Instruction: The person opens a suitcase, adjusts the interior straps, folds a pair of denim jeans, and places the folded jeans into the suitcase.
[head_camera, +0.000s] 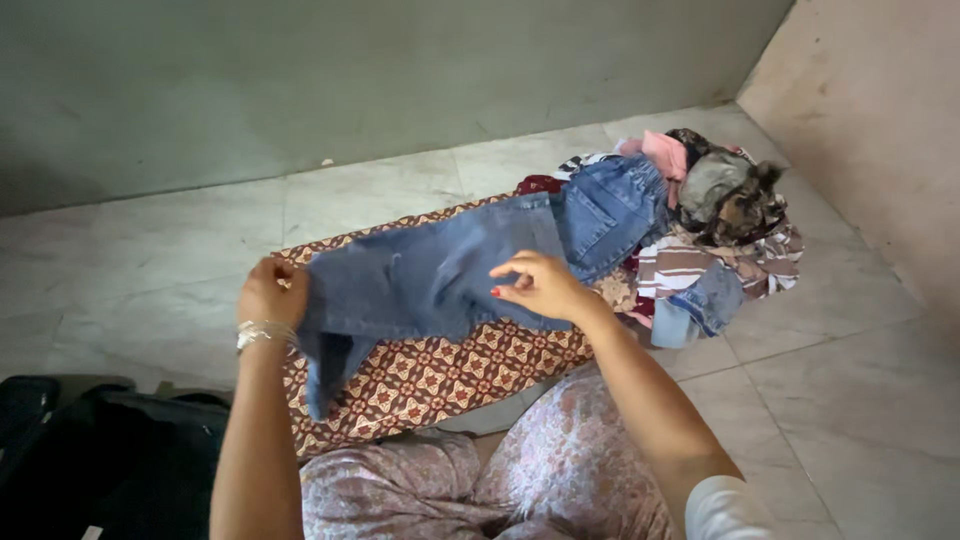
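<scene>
Nearest us, the left hand (268, 293) is closed in a full fist around the hem end of a pair of blue jeans (470, 262), from which one leg hangs limp. The right hand (545, 285) pinches the same garment at mid-length, thumb and forefinger drawn together on the denim, the other fingers loosely spread. We judge the jeans soft yet fairly heavy, prone to sag between grips, unbreakable and not slippery; they are best taken by the hems or the waistband. They stretch above the patterned cloth (430, 375) spread on the tiled floor (860, 400), their waist resting on the heap of clothes (720, 225) at that cloth's far end.
</scene>
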